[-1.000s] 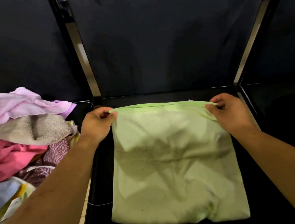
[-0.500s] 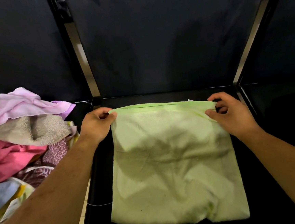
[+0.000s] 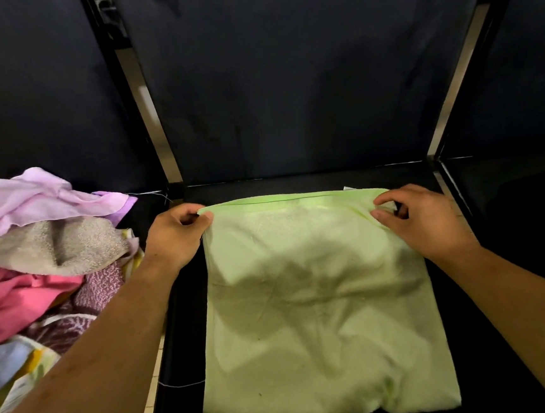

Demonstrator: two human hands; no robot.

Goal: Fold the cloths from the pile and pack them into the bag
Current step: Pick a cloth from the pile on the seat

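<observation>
A black surface (image 3: 295, 184) is seen stretching across the middle and the right of the view. Behind it a dark cloth backdrop (image 3: 286, 73) is hung. Two shiny metal posts are set against the backdrop, a left post (image 3: 143, 102) and a right post (image 3: 460, 71), each leaned outward towards the top. A thin white thread (image 3: 181, 385) is laid across the surface's left edge. Beside that edge a strip of pale tiled floor (image 3: 150, 404) is seen.

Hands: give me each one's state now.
Left hand: pinches the green cloth at its far left corner.
Right hand: pinches its far right corner.
</observation>
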